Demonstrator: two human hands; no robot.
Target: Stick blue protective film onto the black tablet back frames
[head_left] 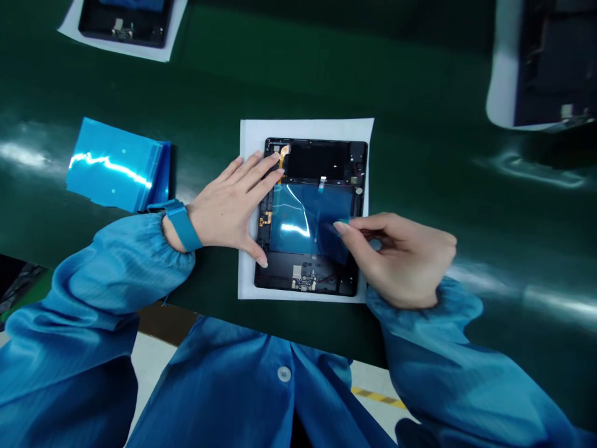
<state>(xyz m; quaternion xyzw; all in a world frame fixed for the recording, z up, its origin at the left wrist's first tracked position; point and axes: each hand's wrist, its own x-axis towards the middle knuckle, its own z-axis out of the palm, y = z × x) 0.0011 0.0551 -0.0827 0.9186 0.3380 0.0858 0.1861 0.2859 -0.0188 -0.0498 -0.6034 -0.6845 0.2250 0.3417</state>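
An opened tablet housing [280, 270] lies on a white sheet [308, 128], its small boards, ribbon cables and dark inner panel exposed. Over its middle sits a clear blue protective film [291, 218]. My left hand [233, 202] rests with fingers spread across the housing's left edge, fingertips near an orange flex cable [283, 155]. At the film's right side, my right hand [396, 255] pinches its edge between thumb and forefinger, and that side looks lifted. A blue band [183, 225] circles my left wrist.
A stack of shiny blue films [114, 165] lies to the left on the green table [298, 68]. Another opened tablet [124, 31] on white paper is at the upper left. A further opened device [555, 74] sits at the upper right. The table's front edge runs below the sheet.
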